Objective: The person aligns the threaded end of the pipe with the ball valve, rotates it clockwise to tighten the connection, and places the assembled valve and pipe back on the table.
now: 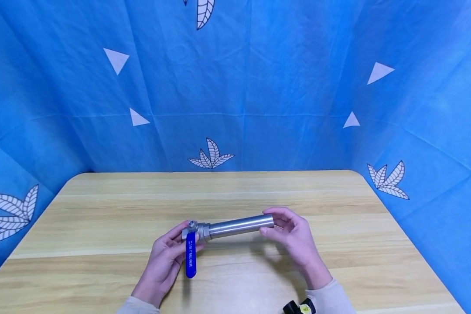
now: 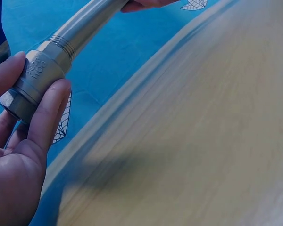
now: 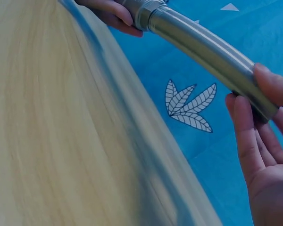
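A steel ball valve (image 2: 40, 73) with a blue lever handle (image 1: 190, 257) is held by my left hand (image 1: 162, 261), thumb and fingers around its body. From the valve's right end extends a plain steel pipe (image 1: 241, 225), its threaded end set in the valve opening with a few threads (image 2: 62, 47) showing. My right hand (image 1: 292, 237) pinches the pipe's free end between thumb and fingers. Valve and pipe are raised over the table, the pipe tilting slightly upward to the right. The lever points toward me, across the pipe's line.
Below the hands lies a wood-grain table (image 1: 102, 205) with rounded far corners. Blue cloth (image 1: 235, 87) with white leaf and triangle prints hangs behind and at both sides. A black device (image 1: 298, 307) with a yellow label sits at the right wrist.
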Demonstrator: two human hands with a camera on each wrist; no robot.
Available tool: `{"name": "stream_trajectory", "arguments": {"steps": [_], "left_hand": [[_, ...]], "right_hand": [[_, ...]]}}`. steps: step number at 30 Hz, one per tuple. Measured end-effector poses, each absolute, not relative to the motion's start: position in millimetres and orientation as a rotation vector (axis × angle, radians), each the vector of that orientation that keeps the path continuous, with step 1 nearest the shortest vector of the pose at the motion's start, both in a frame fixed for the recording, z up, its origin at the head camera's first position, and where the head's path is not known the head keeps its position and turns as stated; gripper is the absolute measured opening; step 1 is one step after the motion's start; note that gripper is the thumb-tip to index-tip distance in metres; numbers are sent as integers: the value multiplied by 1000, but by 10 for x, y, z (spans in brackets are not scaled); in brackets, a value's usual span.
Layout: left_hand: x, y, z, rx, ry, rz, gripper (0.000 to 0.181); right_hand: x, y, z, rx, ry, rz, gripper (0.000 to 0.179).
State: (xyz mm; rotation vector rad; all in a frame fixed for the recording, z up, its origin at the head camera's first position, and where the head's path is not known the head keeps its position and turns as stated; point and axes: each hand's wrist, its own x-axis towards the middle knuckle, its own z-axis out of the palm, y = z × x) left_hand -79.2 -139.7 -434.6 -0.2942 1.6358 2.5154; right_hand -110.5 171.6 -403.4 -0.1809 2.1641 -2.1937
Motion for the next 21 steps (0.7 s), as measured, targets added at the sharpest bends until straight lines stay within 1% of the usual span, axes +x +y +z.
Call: {"name": "stream_trajectory", "arguments": {"steps": [7, 12, 18, 21], "left_hand": [[-797, -1395, -4358, -299, 1644, 2504, 64], [-800, -1397, -4368, -298, 1647, 2502, 64], [-802, -1398, -4365, -298, 1653, 2494, 65], [-799, -1390, -4361, -295, 1660, 2493, 65]], "right_hand": [[-1116, 1681, -4048, -74, 2110, -2196, 44], [-1120, 1676, -4077, -40, 2142, -2174, 37], [-1124, 1663, -4087, 2, 2158, -2167, 23], [-1118, 1646, -4083, 42, 2172, -2143, 21]]}}
